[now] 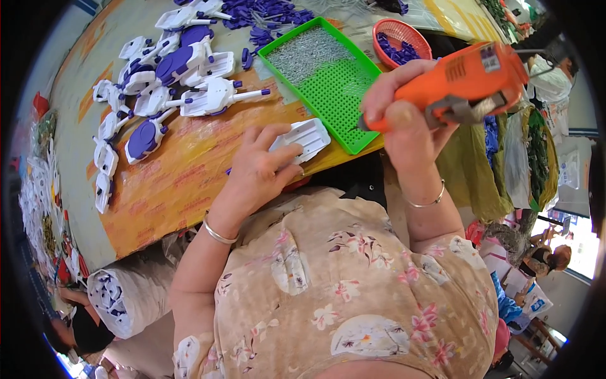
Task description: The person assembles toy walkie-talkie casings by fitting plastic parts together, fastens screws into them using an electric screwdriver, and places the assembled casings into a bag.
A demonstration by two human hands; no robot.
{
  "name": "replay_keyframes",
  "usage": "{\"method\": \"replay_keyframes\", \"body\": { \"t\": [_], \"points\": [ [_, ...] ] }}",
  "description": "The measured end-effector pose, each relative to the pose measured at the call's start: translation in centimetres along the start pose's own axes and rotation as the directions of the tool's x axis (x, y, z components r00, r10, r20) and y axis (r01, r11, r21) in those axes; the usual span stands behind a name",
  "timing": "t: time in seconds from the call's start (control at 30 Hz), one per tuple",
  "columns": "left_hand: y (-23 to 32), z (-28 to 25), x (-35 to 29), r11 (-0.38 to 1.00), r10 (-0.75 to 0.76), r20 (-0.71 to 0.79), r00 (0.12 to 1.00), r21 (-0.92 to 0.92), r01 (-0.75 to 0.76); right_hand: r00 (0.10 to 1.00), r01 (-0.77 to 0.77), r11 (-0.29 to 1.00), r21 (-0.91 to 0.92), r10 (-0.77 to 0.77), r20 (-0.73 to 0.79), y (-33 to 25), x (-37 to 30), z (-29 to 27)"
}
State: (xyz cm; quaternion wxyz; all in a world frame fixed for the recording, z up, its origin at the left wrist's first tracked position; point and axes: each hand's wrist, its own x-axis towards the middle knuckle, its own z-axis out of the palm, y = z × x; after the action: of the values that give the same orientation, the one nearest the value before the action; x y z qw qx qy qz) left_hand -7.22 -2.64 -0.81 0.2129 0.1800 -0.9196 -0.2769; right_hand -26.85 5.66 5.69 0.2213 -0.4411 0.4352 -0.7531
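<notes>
My right hand (407,117) is closed round an orange electric screwdriver (454,79). Its dark tip points left, above the near right side of a green perforated tray (338,104). Small silvery screws (309,50) lie heaped across the tray's far part. On the table just left of the tray, my left hand (260,164) grips a white plastic part (309,140) with raised ridges. The fingers cover its left side, where a bit of purple shows past the hand.
White and purple plastic assemblies (211,98) spread over the table's left side. Purple pieces (265,19) are piled at the back, with more in a red basket (401,43) right of the tray. A white sack (120,303) of parts stands lower left. People sit farther off on both sides.
</notes>
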Motion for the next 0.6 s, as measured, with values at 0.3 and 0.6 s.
{"method": "replay_keyframes", "body": {
  "t": [0.3, 0.6],
  "points": [
    [-0.8, 0.6, -0.2, 0.998, 0.061, -0.001, 0.998, -0.024, -0.061, 0.972, -0.08, 0.995, -0.063, 0.092, 0.217, 3.1, -1.9, 2.7],
    [-0.7, 0.5, -0.2, 0.998, 0.053, 0.005, 0.999, -0.018, -0.053, 0.989, -0.08, 0.997, 0.015, 0.078, 0.124, 3.6, -2.7, 3.6]
  ]
}}
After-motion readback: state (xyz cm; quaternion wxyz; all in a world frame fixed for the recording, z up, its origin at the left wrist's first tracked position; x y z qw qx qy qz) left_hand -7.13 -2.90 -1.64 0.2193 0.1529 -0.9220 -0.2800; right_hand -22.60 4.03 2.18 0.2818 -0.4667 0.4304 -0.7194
